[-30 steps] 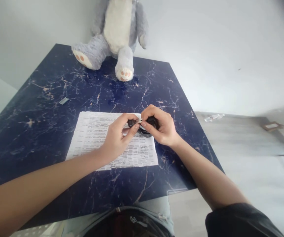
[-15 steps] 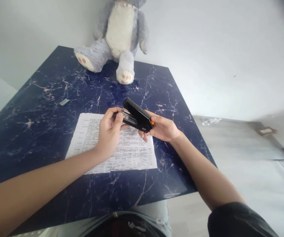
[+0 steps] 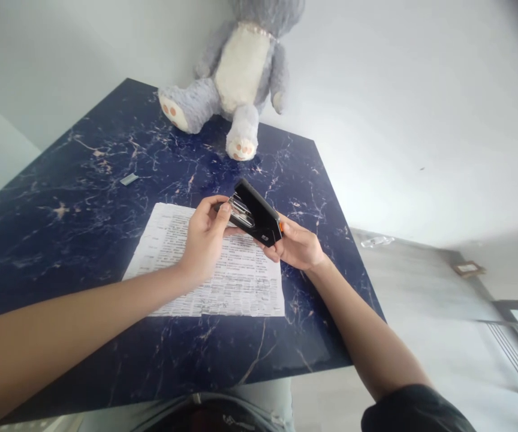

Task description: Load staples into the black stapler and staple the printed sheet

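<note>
A black stapler (image 3: 259, 213) is held between both hands above the printed sheets, its top arm lifted away from the base so the metal inside shows. My left hand (image 3: 207, 240) is closed on the front end of the base, thumb on top. At the hinge end, my right hand (image 3: 301, 243) is closed round the back, near a small orange part (image 3: 281, 227). Printed paper (image 3: 223, 288) lies flat on the table beneath, partly covered by my left forearm.
The dark blue marbled table (image 3: 92, 234) has a small strip of what look like staples (image 3: 129, 179) at left. A grey plush toy (image 3: 241, 72) sits at the far edge against the wall. Beyond the right edge, a clear plastic item (image 3: 377, 241) and a small brown box (image 3: 468, 268) lie on the floor.
The camera view has tilted and shifted slightly. Both hands keep their hold on the stapler, and its top arm stays lifted at much the same angle.
</note>
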{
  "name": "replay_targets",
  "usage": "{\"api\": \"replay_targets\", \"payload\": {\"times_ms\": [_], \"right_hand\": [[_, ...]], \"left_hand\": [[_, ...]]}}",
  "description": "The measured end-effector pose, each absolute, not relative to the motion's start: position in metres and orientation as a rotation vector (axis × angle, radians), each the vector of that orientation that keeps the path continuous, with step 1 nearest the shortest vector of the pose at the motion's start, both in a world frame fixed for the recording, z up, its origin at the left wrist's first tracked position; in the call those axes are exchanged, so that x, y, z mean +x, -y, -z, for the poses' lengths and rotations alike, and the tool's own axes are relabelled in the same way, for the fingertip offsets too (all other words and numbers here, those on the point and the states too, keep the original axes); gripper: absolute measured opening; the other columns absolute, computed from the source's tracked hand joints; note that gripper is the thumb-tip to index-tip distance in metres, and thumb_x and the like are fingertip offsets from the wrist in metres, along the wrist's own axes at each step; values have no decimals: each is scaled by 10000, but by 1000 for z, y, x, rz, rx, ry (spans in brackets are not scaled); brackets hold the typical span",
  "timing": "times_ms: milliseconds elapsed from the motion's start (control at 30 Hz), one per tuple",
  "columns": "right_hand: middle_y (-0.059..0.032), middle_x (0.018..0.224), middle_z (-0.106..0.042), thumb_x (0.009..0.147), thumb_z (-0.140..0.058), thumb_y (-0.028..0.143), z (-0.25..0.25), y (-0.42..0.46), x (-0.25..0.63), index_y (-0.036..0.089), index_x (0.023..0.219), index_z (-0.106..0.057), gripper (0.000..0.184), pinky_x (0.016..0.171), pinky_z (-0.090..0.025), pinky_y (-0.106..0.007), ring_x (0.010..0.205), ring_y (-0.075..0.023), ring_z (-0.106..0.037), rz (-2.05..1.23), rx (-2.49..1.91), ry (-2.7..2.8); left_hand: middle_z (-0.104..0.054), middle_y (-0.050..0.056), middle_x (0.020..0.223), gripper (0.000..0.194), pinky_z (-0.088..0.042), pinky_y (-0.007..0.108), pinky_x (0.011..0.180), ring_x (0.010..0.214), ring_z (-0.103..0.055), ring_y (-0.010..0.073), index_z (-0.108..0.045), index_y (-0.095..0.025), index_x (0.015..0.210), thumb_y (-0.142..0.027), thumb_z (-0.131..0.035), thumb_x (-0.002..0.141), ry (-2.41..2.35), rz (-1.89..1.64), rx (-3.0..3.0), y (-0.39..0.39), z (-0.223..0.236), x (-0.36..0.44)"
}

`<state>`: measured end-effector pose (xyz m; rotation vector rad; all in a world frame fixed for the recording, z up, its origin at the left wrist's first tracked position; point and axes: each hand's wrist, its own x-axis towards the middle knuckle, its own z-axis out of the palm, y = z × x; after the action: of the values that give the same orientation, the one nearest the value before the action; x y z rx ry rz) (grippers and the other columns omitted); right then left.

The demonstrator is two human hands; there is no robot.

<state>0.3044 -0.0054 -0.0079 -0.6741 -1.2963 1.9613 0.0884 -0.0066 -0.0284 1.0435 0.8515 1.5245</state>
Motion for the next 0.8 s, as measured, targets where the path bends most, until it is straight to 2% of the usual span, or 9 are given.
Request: {"api": "replay_targets", "payload": {"times_ms": [433,567,633,700,800], "right_hand": [[-45,928,-697,971,-624,484,7,6,306,224,1475,-482,584,555,-428,-297,577,-133,-530,-1916,-738,1347],[-60,923,-690,971,-624,478,9,4,308,197,1309,-580,442,584,-451,-305,592,-138,-540,-1939,-693,1375],[-84,951,-692,976,-589,516,9,3,306,184,1229,-613,418,625,-487,-328,652,-164,-585,-1927,-698,1395],[-111,1017,-698,960,-557,622,8,5,303,186,1244,-625,525,693,-534,-373,782,-221,-648,-1820,-744,1445],[-100,1111,-692,861,-708,654,3,12,297,217,1258,-654,593,864,-561,-436,998,-281,-666,-1415,-883,1608]], "left_hand": [[-676,46,991,271,-681,308,732,923,-720,186,-612,-254,1164,-481,-649,1020,-810,-1517,1110,9,26,87],[-674,45,983,278,-671,311,714,908,-720,191,-605,-254,1178,-481,-645,1021,-827,-1510,1158,11,25,86],[-672,49,994,268,-663,314,712,904,-716,193,-609,-248,1168,-470,-644,1023,-840,-1518,1214,13,23,86],[-675,55,1001,238,-652,310,717,898,-705,191,-625,-241,1147,-443,-646,1024,-857,-1529,1317,18,18,85],[-686,63,1011,177,-636,288,712,905,-694,187,-650,-235,1127,-375,-654,1019,-867,-1505,1501,28,11,84]]}}
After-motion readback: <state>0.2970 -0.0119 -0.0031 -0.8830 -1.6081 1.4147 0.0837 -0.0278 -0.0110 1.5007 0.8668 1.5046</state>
